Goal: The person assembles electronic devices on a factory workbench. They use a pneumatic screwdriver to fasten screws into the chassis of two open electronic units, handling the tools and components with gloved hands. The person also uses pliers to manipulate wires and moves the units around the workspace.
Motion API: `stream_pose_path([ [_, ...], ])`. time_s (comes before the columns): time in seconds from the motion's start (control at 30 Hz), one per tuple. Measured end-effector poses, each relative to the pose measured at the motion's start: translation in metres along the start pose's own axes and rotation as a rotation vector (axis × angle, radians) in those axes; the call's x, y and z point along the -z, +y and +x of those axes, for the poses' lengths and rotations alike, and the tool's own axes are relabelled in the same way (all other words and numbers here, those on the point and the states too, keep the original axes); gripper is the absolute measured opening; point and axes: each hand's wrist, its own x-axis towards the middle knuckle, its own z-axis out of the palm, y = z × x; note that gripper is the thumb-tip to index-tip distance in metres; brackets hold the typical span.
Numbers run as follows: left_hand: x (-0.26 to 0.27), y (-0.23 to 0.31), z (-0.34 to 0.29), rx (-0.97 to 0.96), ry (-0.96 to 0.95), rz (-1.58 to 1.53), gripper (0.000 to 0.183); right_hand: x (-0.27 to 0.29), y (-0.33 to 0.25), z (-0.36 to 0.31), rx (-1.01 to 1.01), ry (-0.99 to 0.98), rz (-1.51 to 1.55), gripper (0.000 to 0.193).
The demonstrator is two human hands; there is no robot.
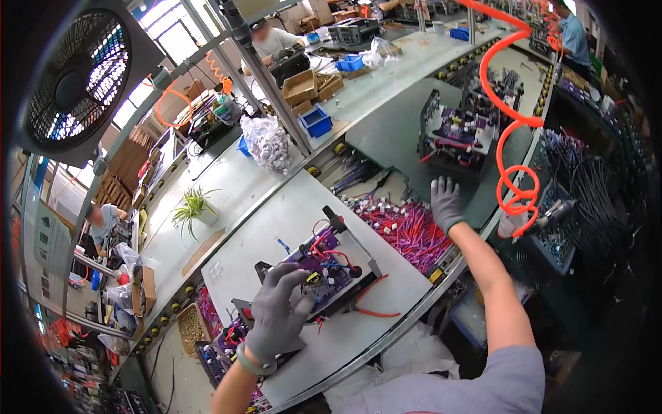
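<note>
My left hand (281, 314), in a grey glove, is over the near left side of an open-framed device (342, 279) with a purple circuit board and red wires. Its fingers are bent and apart, with nothing visible between them; whether they touch the board cannot be made out. My right hand (447, 204), also gloved, lies with fingers spread at the edge of a dark green board (393, 141), beside a heap of red and purple wires (407, 231). Red-handled pliers (379, 314) rest on the pale board (241, 269) next to the device.
Further assemblies (458, 131) stand on the dark green board. An orange coiled hose (502, 159) hangs at right, near bundled black cables (593, 200). A metal post (276, 103), a bag of white parts (267, 143) and a potted plant (200, 207) are beyond. Other people work farther off.
</note>
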Motion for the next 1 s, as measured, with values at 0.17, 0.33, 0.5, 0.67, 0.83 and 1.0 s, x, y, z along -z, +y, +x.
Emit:
stream_pose_path([
  [0.17,0.032,-0.026,-0.065,0.094,0.35,0.443,0.044,0.009,0.048,0.045,0.0,0.071,-0.036,0.063],
  [0.33,0.034,-0.118,-0.177,0.424,0.606,0.569,0.05,-0.031,0.091,0.081,-0.144,0.08,-0.118,0.047],
  [0.5,0.027,-0.095,-0.184,0.753,0.537,0.472,0.061,-0.02,0.054,0.101,-0.171,0.069,-0.24,0.033],
  [0.67,0.034,-0.109,-0.197,0.694,0.637,0.152,0.048,0.022,-0.054,0.114,0.387,0.104,0.204,0.036],
  [0.83,0.053,-0.103,-0.247,0.834,0.984,-0.413,0.056,-0.041,-0.103,0.132,0.171,-0.056,0.431,0.068],
  [1.0,-0.003,-0.136,-0.343,0.947,0.68,-0.456,0.063,-0.036,-0.062,0.143,0.325,0.087,0.377,0.024],
])
